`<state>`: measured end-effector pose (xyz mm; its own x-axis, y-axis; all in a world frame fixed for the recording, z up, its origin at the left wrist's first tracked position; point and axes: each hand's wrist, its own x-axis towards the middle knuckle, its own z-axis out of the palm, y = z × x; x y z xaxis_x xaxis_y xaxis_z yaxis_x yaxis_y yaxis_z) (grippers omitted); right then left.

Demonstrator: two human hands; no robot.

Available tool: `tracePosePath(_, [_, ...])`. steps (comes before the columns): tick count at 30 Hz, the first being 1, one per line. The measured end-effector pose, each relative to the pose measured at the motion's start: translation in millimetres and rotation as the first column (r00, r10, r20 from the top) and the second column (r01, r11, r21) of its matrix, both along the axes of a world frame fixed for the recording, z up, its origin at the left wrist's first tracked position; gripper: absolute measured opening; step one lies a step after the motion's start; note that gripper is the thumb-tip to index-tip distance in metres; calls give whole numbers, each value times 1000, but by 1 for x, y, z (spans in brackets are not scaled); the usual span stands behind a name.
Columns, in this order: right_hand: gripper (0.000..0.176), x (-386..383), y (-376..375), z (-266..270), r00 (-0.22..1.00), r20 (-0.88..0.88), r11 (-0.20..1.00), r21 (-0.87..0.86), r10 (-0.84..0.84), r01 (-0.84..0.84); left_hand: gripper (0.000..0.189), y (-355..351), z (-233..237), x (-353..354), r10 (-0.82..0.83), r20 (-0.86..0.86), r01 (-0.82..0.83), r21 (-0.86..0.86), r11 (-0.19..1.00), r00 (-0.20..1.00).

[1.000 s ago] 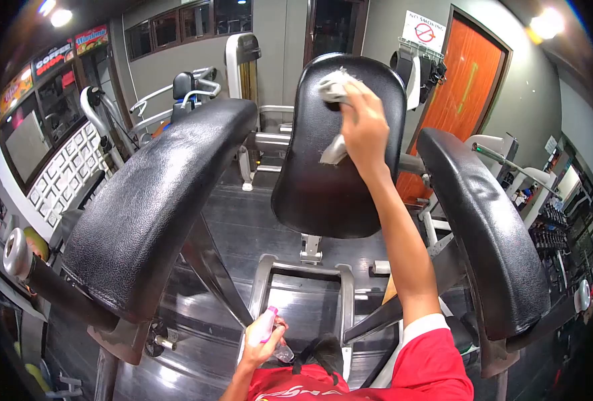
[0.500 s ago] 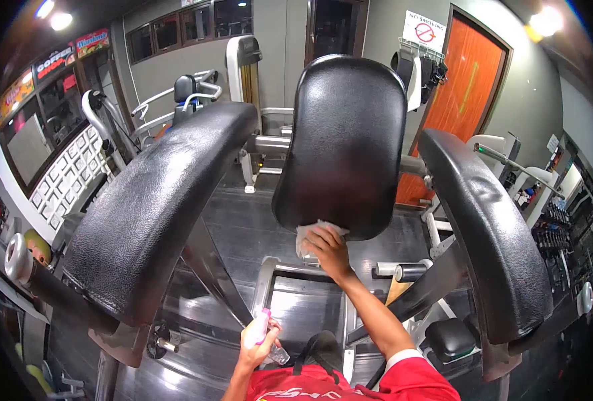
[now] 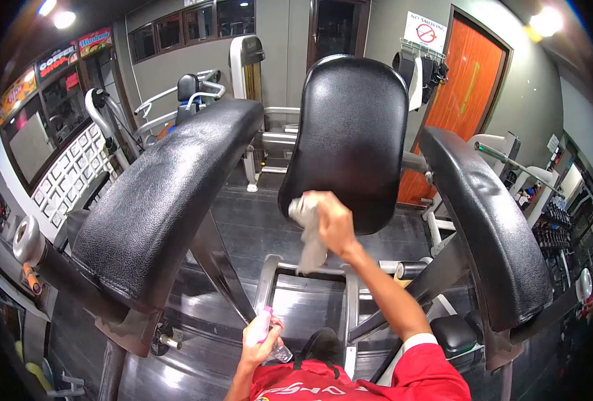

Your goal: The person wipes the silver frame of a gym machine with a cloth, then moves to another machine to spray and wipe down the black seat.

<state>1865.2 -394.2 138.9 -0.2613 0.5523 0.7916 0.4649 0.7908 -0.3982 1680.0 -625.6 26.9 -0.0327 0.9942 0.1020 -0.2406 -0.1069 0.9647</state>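
My right hand is closed on a pale grey cloth, which hangs down from my fingers. It overlaps the lower edge of a black padded backrest in this view. Low in front of my body, my left hand is wrapped round a small spray bottle with a pink top and a clear lower part. On either side stand long black arm pads, the left pad and the right pad, both glossy under the lights.
Grey metal frame bars cross the dark floor before me. A handle with a grey end sticks out at the left. Further back are other gym machines, an orange door, a no-smoking sign and a dumbbell rack at the right.
My right hand has lifted from the backrest's bottom edge, and the cloth, pressed flat there before, now dangles. My left hand keeps its hold on the bottle. The view has shifted slightly.
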Motion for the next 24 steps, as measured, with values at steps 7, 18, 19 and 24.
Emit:
tracePosePath(7, [28,-27,63,98,899,-99,803,414,-427,427,17,3,6,3,-62,-73,64,22,998,995])
tracePosePath(18, [49,-38,7,-150,954,220,979,39,-202,199,15,-3,4,-3,12,-36,-11,42,999,999])
tracePosePath(19, [45,-32,2,-166,962,211,983,-18,-175,183,15,-5,6,-4,21,-40,-20,33,999,999])
tracePosePath(24, [27,10,13,-200,958,-170,589,-808,-230,-2,13,-5,1,-3,41,0,-41,9,999,999])
